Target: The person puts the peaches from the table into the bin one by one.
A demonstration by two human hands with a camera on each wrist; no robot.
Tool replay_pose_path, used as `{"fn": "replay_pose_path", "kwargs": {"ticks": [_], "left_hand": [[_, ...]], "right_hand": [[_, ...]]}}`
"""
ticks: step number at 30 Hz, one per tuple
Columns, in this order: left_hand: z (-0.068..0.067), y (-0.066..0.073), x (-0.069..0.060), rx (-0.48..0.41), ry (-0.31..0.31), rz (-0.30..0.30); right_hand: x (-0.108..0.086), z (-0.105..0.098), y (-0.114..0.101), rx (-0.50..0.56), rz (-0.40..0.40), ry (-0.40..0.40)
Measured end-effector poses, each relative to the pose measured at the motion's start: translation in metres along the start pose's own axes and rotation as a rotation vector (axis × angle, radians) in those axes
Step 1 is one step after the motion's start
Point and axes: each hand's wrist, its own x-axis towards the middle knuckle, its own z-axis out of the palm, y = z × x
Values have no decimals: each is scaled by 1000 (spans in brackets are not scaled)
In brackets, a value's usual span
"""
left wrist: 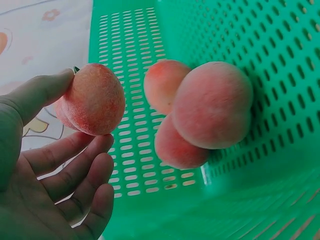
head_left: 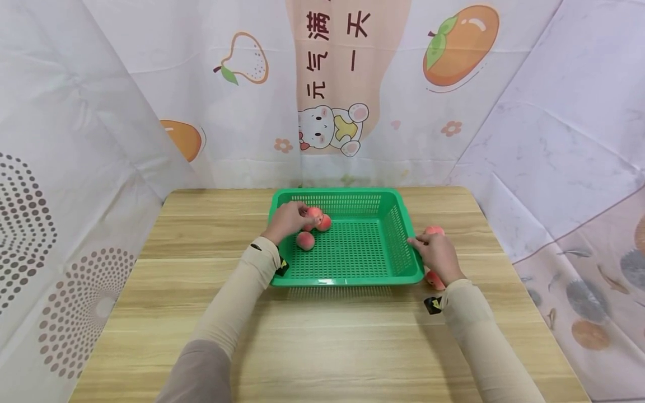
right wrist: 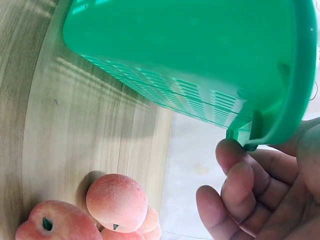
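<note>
My left hand [head_left: 286, 221] pinches a peach [left wrist: 95, 100] between thumb and fingertips, over the left side of the green basket [head_left: 347, 281]. Below it, several peaches [left wrist: 212, 106] lie in the basket, bunched near the left end. A single peach [head_left: 305, 240] sits a little nearer the front there. At the basket's right end, my right hand [head_left: 437, 254] grips the rim, thumb on one side and curled fingers beneath the lip [right wrist: 280, 135]. Outside the basket, beside that hand, more peaches [right wrist: 117, 202] lie on the table, partly hidden by the hand in the head view.
The wood-grain table [head_left: 322, 347] carries the basket near its back edge. Behind it hangs a printed cloth [head_left: 383, 140] with fruit drawings and characters. White patterned cloths [head_left: 65, 184] stand at the left and right sides.
</note>
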Motion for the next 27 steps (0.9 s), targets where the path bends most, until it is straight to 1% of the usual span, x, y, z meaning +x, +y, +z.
{"fn": "replay_pose_path", "kwargs": {"ticks": [5, 9, 12, 20, 27], "left_hand": [[5, 0, 1, -9, -19, -14], [11, 0, 4, 29, -48, -20], [14, 2, 5, 64, -62, -13], [20, 4, 7, 91, -67, -13], [26, 8, 6, 145, -110, -8]], "right_hand": [[0, 0, 0, -11, -6, 4], [0, 1, 1, -20, -14, 6], [0, 1, 1, -17, -12, 5], [1, 0, -1, -29, -22, 9], [0, 0, -1, -24, -15, 2]]}}
